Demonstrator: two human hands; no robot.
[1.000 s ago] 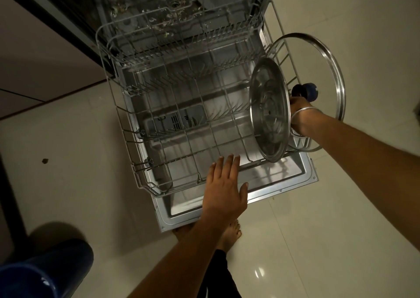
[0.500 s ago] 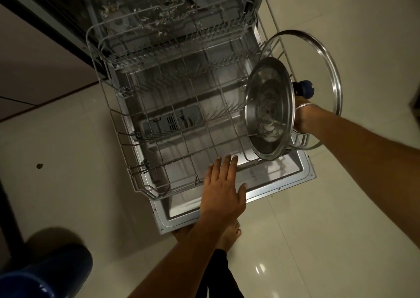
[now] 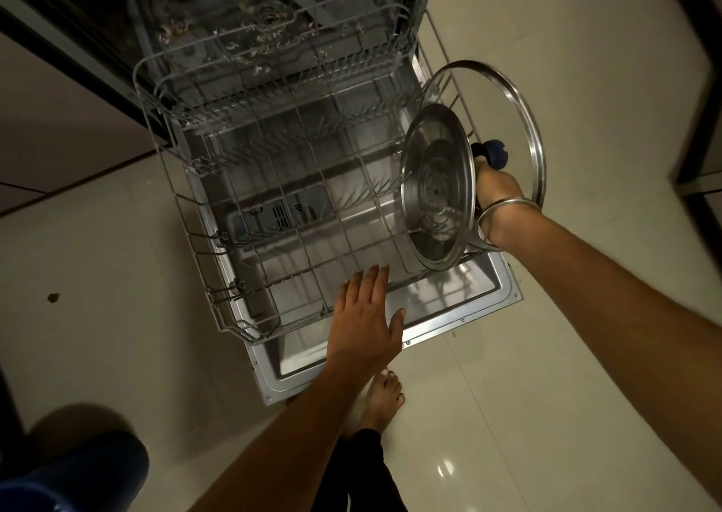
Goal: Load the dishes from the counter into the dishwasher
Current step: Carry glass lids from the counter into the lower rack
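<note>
Rack (image 3: pixel 218 308) pulled out over open door (image 3: pixel 461 316) of dishwasher (image 3: pixel 273 23), at centre. Plate (image 3: pixel 437 187) on edge at rack's right end, over its right front corner. Lid (image 3: pixel 535 136) just right of plate, past rack's right side, knob (image 3: pixel 493 151) between them. Right hand (image 3: pixel 496 191) behind plate, between plate and lid. Left hand (image 3: pixel 365 324) flat over rack's front rim, left of plate and well apart from it. Foot (image 3: pixel 385 394) on floor (image 3: pixel 97 257) in front of door. Bin (image 3: pixel 78 472) at near left, well apart from rack.
</note>
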